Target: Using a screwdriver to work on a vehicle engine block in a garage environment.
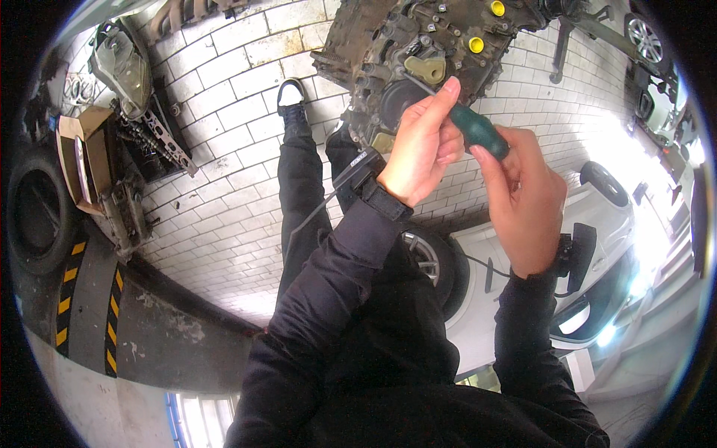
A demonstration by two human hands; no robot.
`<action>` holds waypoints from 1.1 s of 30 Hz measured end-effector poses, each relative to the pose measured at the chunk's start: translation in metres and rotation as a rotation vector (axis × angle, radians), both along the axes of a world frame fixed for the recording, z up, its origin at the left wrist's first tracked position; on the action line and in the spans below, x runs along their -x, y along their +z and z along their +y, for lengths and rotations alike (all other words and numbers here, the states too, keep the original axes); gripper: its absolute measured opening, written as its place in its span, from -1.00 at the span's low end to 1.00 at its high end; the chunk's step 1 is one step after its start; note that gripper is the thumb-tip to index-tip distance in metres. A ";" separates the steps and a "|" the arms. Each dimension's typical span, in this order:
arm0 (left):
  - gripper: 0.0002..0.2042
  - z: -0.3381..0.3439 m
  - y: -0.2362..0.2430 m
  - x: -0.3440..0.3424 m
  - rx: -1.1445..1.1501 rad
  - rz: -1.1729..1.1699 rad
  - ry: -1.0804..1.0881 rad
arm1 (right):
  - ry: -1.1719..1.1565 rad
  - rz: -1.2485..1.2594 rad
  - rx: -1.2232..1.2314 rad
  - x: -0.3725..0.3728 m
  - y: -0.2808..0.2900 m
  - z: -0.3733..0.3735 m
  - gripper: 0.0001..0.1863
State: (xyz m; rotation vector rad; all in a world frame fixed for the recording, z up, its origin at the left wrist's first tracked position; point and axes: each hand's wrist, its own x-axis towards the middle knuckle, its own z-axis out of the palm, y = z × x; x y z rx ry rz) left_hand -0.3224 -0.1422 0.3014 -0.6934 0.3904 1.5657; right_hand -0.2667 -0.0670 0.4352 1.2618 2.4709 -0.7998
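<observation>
A screwdriver with a dark green handle point(478, 131) is between my hands, its thin shaft slanting up and left toward an engine point(373, 71). My right hand point(525, 198) pinches the butt end of the handle with thumb and fingertips. Closed around the front of the tool is my left hand point(424, 145), its fingers curled and its thumb lying along the top. Whether the tip touches the engine I cannot tell. Close to the shaft sits a pale yellowish plastic part point(426, 69) on the engine. Two yellow round caps point(476, 45) show farther right on it.
White brick-pattern tiles point(231, 127) cover the floor. At left are a headlight point(123, 71), an open cardboard box point(81, 160) and a tyre point(41, 209). Black-and-yellow striped edging point(69, 299) runs at lower left. A white car point(485, 291) stands at right, behind my arms.
</observation>
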 end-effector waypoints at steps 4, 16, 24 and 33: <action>-0.69 0.000 0.003 0.003 -0.010 -0.074 -0.015 | 0.011 -0.202 0.019 0.003 0.002 0.008 -0.79; -0.71 0.003 0.004 -0.001 -0.030 -0.133 0.033 | 0.049 0.080 -0.064 -0.006 -0.005 0.008 -0.78; -0.72 0.001 -0.001 -0.008 -0.046 -0.071 0.011 | 0.145 0.238 -0.182 0.006 -0.007 0.005 -0.81; -0.59 -0.001 0.012 -0.007 -0.047 -0.164 -0.010 | -0.052 -0.181 0.062 -0.009 -0.005 0.010 -0.72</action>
